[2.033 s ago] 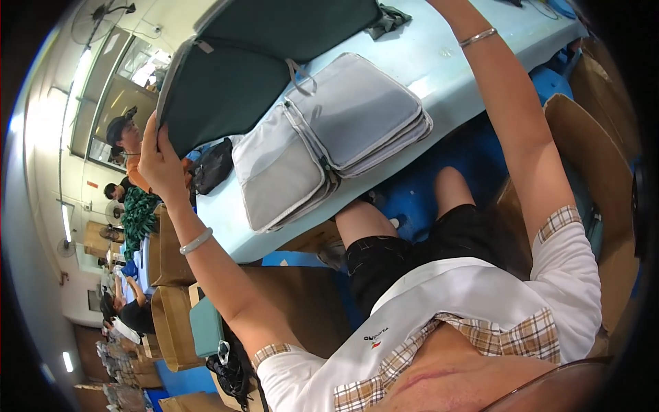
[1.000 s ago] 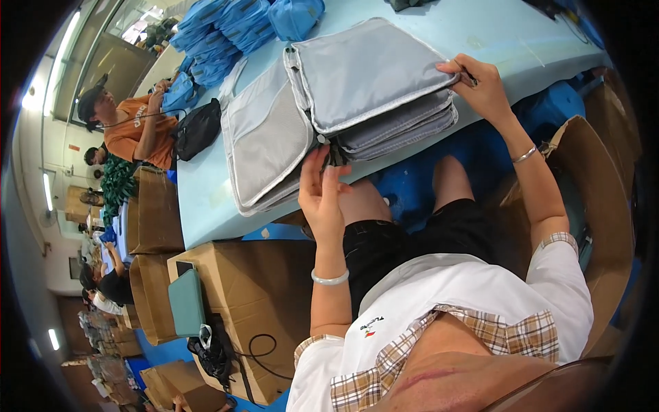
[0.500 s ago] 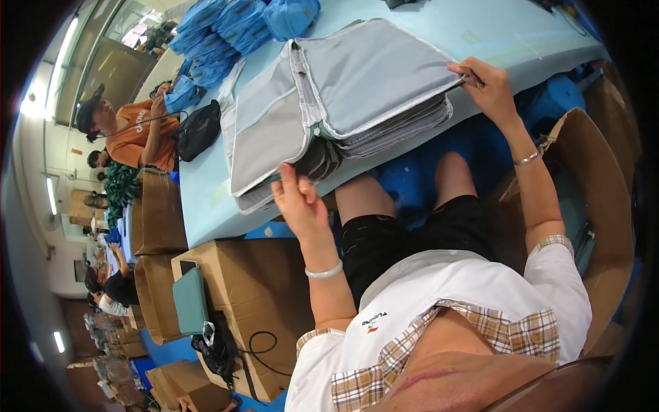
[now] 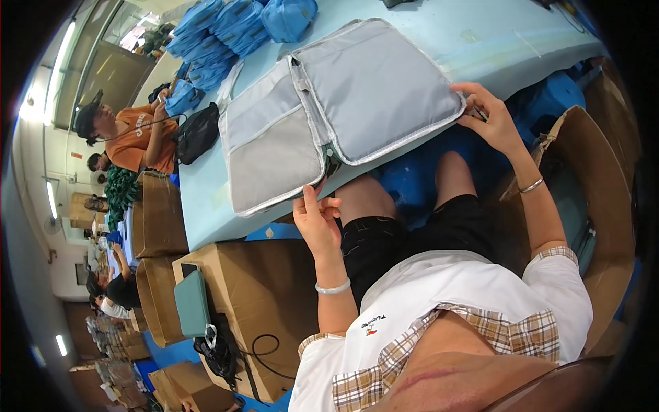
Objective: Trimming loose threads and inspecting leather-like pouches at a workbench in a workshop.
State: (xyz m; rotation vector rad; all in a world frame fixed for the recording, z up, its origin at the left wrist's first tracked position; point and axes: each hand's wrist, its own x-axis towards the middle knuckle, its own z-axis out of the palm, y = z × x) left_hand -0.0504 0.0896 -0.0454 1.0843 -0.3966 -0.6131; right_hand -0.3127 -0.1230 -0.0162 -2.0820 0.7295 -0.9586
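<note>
A grey fabric case [image 4: 388, 89] with pale piping lies opened flat at the near edge of the table. Its right half is a plain padded panel, and its left half carries a pocket [image 4: 274, 161]. At the left half's near corner my left hand [image 4: 319, 226] closes on the edge, thumb up and the other fingers curled, partly hidden. My right hand [image 4: 491, 120] grips the rim at the right half's near corner between thumb and forefinger. Dark green fabric shows at the gap between the halves.
Stacked blue fabric bags [image 4: 220, 31] stand at the far left of the light blue table [image 4: 508, 41]. A black bag [image 4: 195, 134] lies at its left edge, near a person in orange [image 4: 141, 137]. Cardboard boxes [image 4: 261, 275] flank me; a green case [image 4: 191, 302] rests on one.
The stacked grey layers under the top case no longer show, and the case lies flatter. My left hand has moved right and nearer me; my right hand has shifted slightly nearer.
</note>
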